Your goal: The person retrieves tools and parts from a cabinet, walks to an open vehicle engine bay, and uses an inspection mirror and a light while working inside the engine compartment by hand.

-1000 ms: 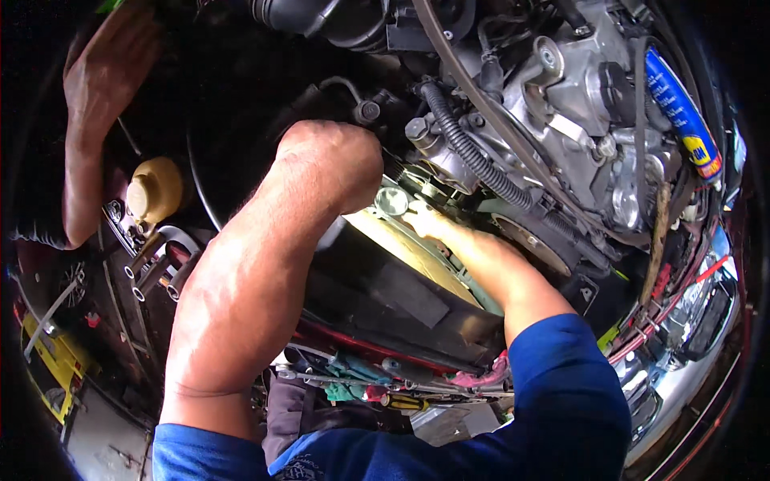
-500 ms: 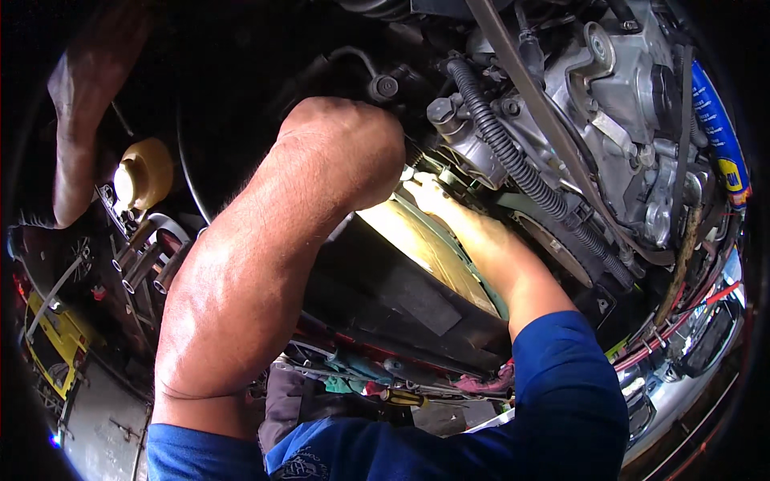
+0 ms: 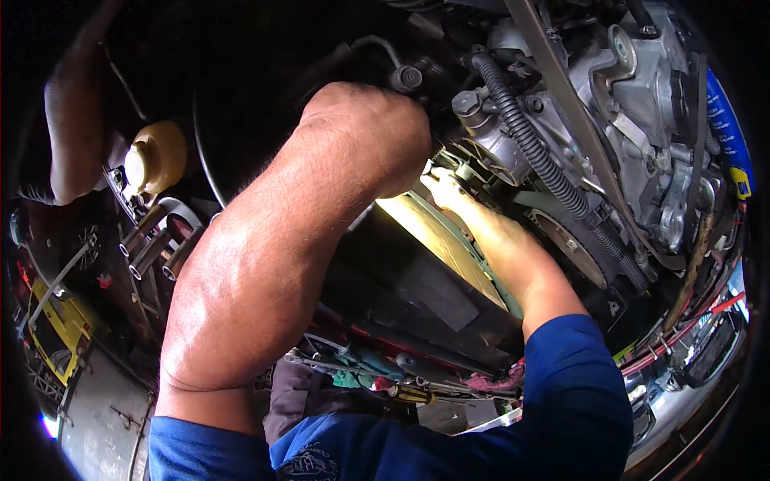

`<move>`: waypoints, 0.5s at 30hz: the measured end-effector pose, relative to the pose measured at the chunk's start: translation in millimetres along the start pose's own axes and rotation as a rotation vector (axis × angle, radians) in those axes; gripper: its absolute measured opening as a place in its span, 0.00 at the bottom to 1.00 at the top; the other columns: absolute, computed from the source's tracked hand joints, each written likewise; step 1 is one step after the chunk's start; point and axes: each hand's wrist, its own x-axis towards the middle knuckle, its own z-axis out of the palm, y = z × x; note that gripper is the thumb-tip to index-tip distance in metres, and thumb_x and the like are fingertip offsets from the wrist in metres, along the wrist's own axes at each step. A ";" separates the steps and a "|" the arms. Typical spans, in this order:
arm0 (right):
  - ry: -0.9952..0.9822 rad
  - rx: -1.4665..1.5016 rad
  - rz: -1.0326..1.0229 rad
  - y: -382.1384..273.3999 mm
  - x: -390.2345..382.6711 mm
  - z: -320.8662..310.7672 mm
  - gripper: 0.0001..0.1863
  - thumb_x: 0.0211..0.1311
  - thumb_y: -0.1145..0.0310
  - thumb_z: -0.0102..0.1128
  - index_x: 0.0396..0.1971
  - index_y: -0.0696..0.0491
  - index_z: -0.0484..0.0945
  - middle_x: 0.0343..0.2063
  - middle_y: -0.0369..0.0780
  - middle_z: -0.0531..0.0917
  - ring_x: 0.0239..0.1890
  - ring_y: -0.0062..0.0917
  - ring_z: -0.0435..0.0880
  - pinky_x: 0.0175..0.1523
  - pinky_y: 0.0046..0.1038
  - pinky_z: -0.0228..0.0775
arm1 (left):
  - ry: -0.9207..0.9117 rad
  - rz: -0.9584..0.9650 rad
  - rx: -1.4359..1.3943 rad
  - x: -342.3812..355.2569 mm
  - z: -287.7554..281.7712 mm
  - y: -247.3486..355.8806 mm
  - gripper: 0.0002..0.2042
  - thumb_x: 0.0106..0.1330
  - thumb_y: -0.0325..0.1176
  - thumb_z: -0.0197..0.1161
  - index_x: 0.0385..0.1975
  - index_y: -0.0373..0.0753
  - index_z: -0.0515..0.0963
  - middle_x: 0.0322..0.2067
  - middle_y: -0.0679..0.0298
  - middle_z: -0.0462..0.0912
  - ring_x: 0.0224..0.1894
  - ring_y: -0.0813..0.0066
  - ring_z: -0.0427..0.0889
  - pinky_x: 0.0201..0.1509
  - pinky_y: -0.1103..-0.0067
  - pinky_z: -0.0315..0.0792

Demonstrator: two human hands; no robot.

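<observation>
Bent at the wrist, my left hand (image 3: 373, 132) reaches down into the dark engine bay beside a metal pipe fitting (image 3: 407, 78). Its fingers are hidden behind the back of the hand. My right hand (image 3: 447, 191) is in the narrow gap between the lit, finned radiator-like panel (image 3: 445, 252) and the engine. The fingers that show are curled in; what they grip, if anything, is hidden. Close by on the right are a silver metal housing (image 3: 485, 128) and a black corrugated hose (image 3: 533, 144).
Another person's forearm (image 3: 74, 136) hangs at the upper left, near a yellowish reservoir (image 3: 156, 156) and metal tubes (image 3: 148, 260). A drive belt (image 3: 573, 104) crosses the engine. A blue can (image 3: 728, 132) stands far right. Below lie a yellow-black screwdriver (image 3: 411, 394) and rags (image 3: 361, 378).
The whole view has shifted slightly, so the engine and both my hands sit a little further right. Both hands stay at the same place in the engine bay. The other person's forearm has shifted slightly.
</observation>
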 end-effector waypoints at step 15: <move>0.028 0.073 0.036 18.7 11.2 15.9 0.26 0.61 0.56 0.57 0.50 0.63 0.73 0.50 0.55 0.76 0.53 0.41 0.75 0.57 0.38 0.66 | 0.005 -0.025 0.001 -5.5 -3.3 7.0 0.09 0.54 0.31 0.62 0.34 0.41 0.84 0.33 0.59 0.85 0.37 0.66 0.85 0.40 0.71 0.77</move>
